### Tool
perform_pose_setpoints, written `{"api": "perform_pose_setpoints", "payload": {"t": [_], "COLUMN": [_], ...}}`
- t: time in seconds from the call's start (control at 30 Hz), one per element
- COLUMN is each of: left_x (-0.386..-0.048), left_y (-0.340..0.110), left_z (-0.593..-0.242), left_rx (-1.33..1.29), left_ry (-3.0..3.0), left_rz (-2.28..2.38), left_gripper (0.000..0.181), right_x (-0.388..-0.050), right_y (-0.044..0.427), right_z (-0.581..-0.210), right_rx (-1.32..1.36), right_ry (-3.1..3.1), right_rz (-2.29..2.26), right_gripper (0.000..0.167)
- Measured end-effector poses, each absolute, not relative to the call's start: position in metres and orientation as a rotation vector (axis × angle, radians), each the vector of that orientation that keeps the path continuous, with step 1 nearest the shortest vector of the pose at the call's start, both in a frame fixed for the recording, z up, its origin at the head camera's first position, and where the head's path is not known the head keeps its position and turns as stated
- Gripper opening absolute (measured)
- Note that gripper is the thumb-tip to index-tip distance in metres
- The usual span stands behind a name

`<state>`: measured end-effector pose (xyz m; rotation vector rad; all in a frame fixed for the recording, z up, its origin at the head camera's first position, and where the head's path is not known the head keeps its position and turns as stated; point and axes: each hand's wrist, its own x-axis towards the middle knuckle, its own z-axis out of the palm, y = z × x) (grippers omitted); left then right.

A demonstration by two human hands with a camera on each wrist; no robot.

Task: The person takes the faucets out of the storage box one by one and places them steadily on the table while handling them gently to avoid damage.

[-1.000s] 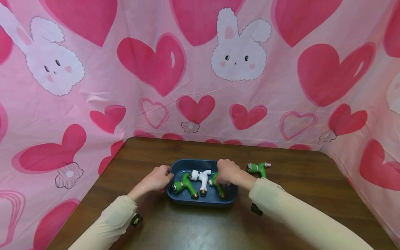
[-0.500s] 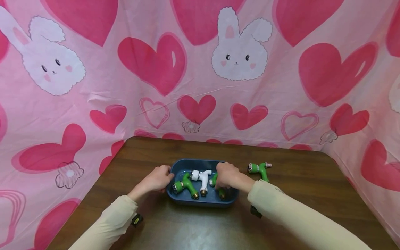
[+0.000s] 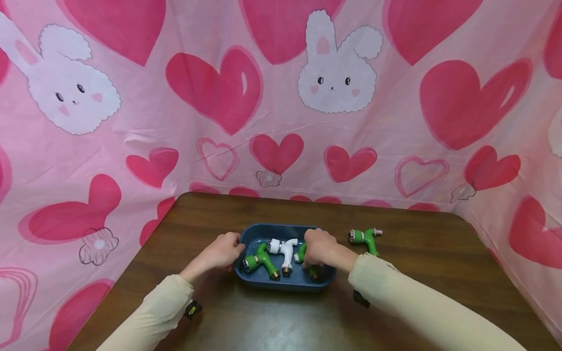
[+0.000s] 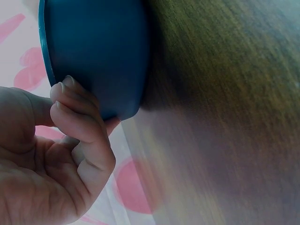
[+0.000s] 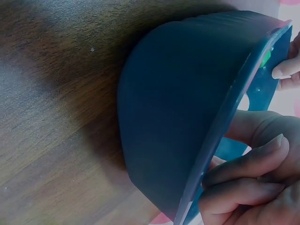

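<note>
In the head view, a blue plastic basin (image 3: 281,284) stands on the table with three faucets lying inside. A green faucet (image 3: 262,257) is at its left, a white faucet (image 3: 287,253) in the middle. My left hand (image 3: 221,251) grips the basin's left end, thumb over the rim; its curled fingers (image 4: 77,110) show against the wall in the left wrist view. Reaching over the right end, my right hand (image 3: 322,247) pinches the right-hand green faucet (image 3: 301,253), partly covering it. The basin wall hides the fingertips' contact in the right wrist view.
Another green faucet (image 3: 368,238) with a metal tip lies on the brown wooden table (image 3: 272,321), right of the basin and beyond my right forearm. A pink cloth (image 3: 290,117) with hearts and rabbits hangs behind the table and at its sides.
My right hand has lowered slightly onto the right-hand green faucet and covers more of it. That faucet's brass end has shifted a little. My left hand stays at the basin's left end.
</note>
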<state>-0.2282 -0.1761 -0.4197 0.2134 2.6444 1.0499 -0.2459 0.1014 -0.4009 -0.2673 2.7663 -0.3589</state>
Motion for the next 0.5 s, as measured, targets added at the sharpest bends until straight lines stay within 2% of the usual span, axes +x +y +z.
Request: {"api": "perform_pose_setpoints", "payload": {"t": [0.5], "left_x": [-0.2275], "left_y": [-0.174], "left_z": [-0.4195], "left_rx": [0.226], "left_ry": [2.678], "left_rz": [1.068], "left_gripper": [0.012], "right_x": [-0.2449], "right_y": [0.1028], "right_z": [-0.4017], "right_rx": [-0.299], "right_ry": [2.776], "right_rz": [-0.406], "right_gripper": [0.035]}}
